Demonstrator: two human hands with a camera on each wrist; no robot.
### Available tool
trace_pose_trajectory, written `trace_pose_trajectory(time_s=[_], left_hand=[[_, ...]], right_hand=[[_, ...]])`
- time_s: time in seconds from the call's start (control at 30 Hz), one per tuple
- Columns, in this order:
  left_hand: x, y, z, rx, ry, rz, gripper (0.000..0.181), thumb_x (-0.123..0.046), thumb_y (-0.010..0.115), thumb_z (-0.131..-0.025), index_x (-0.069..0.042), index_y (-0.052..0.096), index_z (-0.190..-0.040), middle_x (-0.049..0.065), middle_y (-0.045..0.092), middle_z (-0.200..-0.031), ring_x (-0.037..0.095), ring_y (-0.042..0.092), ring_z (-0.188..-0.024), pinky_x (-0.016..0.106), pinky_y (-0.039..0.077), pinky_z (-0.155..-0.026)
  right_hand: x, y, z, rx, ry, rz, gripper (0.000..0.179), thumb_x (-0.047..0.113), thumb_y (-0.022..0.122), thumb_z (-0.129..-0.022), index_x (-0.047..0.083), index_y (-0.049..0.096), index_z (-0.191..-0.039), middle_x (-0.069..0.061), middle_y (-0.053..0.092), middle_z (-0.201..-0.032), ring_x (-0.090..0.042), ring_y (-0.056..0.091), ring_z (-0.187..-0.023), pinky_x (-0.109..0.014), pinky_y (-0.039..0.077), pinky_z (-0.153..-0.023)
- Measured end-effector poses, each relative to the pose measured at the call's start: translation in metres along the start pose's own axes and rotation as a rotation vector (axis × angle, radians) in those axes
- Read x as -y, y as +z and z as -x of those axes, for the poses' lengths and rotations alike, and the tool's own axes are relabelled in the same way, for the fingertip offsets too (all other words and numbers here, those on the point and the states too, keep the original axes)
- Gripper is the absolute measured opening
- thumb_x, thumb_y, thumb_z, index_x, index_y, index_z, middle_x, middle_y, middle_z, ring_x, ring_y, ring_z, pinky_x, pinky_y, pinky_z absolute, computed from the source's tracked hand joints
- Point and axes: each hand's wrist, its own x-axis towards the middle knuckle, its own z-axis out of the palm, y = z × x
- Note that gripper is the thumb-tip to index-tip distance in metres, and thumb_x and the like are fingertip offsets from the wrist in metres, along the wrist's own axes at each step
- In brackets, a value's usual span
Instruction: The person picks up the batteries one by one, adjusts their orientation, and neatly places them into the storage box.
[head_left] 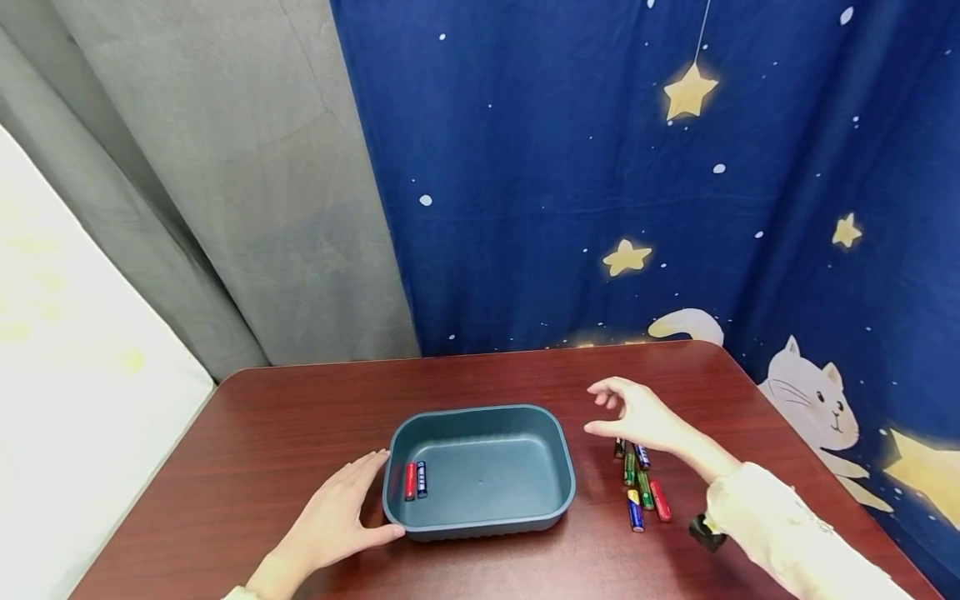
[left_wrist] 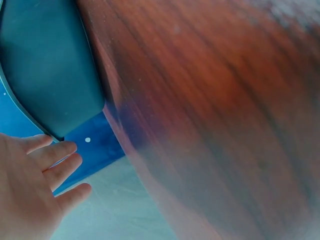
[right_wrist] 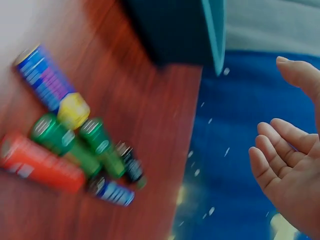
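Observation:
A dark teal plastic bin (head_left: 480, 479) sits mid-table, with a red battery (head_left: 410, 482) and a dark blue battery (head_left: 422, 480) side by side near its left wall. My left hand (head_left: 337, 510) is at the bin's left rim, thumb and fingers spread and touching it. To the right lies a loose group of batteries: a red one (right_wrist: 42, 162), two green ones (right_wrist: 102, 146), a blue-and-yellow one (right_wrist: 52, 85), a blue-and-white one (right_wrist: 114, 192) and a black one (right_wrist: 131, 162). My right hand (head_left: 637, 417) hovers above their far end, fingers loosely bent, holding nothing.
The reddish-brown wooden table (head_left: 315, 400) has rounded far corners. Behind it hang a grey curtain (head_left: 300, 208) and a blue starry curtain (head_left: 525, 208). A white panel (head_left: 75, 375) stands along the left side. A black object (head_left: 707, 532) shows under the right sleeve.

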Motion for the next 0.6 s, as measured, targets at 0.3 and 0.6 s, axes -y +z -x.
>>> trace_pose_trajectory(time_s=[0.3, 0.6], left_hand=[[0.001, 0.001, 0.001, -0.001, -0.002, -0.001, 0.095, -0.071, 0.061, -0.064, -0.007, 0.046, -0.133, 0.007, 0.051, -0.129, 0.026, 0.046, -0.120, 0.046, 0.039, -0.096], [0.001, 0.001, 0.001, -0.002, -0.004, 0.007, 0.095, -0.071, 0.061, -0.064, -0.007, 0.046, -0.132, 0.007, 0.052, -0.128, 0.026, 0.046, -0.119, 0.046, 0.039, -0.096]], right_hand=[[-0.035, -0.013, 0.031, -0.041, 0.071, 0.038, 0.044, 0.023, 0.079, -0.068, 0.001, 0.061, -0.102, 0.001, 0.055, -0.081, -0.015, 0.051, -0.069, -0.020, 0.045, -0.055], [-0.060, -0.021, 0.048, -0.062, 0.139, 0.041, 0.044, 0.021, 0.079, -0.068, 0.000, 0.061, -0.102, -0.007, 0.058, -0.084, -0.020, 0.053, -0.072, -0.023, 0.046, -0.059]])
